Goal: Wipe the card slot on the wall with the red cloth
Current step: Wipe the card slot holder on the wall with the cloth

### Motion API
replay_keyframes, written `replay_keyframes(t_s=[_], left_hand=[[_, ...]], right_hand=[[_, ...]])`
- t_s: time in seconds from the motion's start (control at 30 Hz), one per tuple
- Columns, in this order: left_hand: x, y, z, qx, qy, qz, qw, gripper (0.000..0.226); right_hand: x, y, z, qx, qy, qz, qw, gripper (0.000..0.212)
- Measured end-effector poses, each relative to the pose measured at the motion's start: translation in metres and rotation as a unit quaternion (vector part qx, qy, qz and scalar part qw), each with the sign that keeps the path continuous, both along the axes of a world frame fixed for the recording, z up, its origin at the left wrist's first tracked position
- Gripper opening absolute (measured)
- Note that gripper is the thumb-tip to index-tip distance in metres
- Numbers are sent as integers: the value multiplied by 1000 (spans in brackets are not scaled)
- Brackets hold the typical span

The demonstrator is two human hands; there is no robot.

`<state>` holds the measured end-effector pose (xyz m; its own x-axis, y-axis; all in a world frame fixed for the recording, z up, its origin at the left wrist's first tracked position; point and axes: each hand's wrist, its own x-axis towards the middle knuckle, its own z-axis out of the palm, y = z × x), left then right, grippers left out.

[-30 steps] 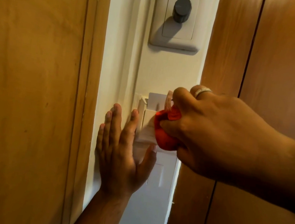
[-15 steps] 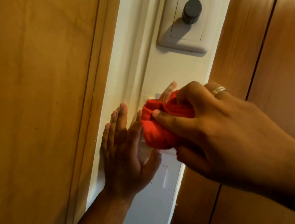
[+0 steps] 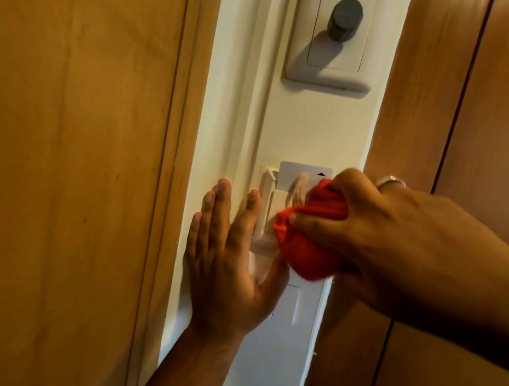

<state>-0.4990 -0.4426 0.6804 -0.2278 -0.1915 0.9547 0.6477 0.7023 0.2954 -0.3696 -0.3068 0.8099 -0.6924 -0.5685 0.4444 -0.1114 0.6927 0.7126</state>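
Observation:
The white card slot [image 3: 269,207] is mounted on a narrow white wall strip, with a white card [image 3: 300,174] standing in its top. My right hand [image 3: 379,240], a ring on one finger, is bunched around the red cloth [image 3: 304,250] and presses it against the slot's front and right side. My left hand [image 3: 225,263] lies flat on the wall just left of the slot, fingers pointing up and apart, the thumb reaching under the slot. The lower right part of the slot is hidden by the cloth.
A white dimmer plate with a dark grey knob [image 3: 346,18] sits on the wall above the slot. A white switch plate [image 3: 292,306] is below it. Wooden panels [image 3: 57,168] flank the white strip on both sides.
The red cloth has slid down and to the right off the slot's top, uncovering the card and the slot's left edge. My left hand has stayed flat on the wall.

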Motion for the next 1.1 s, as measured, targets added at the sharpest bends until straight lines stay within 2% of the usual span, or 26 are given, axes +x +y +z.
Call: replay_keyframes(t_s=[0.17,0.33,0.43,0.57,0.7,0.77,0.83,0.93,1.0,1.1], left_hand=[[2,-1,2,1,-13,-12,1000,84],[1,0,1,0,-10,5,1000,81],[1,-1,0,-2,-6,-4,1000,81],[2,0,2,0,-20,8,1000,81],[2,-1,1,0,-13,-9,1000,85],[1,-1,2,1,-8,0,1000,82],[1,0,2,1,-6,3,1000,81],[0,0,1,-1,-3,1,1000,81],[-1,0,0,4,0,6,1000,81],[-2,2,0,4,6,17,1000,80]], right_hand=[[-3,-9,-7,17,2,2,1000,74],[-3,-17,-1,-21,6,-18,1000,65],[-1,-15,4,7,-22,-33,999,68],[1,-24,17,6,-9,-26,1000,67],[2,-24,14,42,-63,-53,996,62],[5,-20,20,28,-36,-62,997,68],[6,-18,17,30,-19,-53,998,64],[6,-7,8,56,-35,-29,997,63],[7,2,15,39,-15,-35,998,68],[6,7,13,21,22,-9,999,65]])
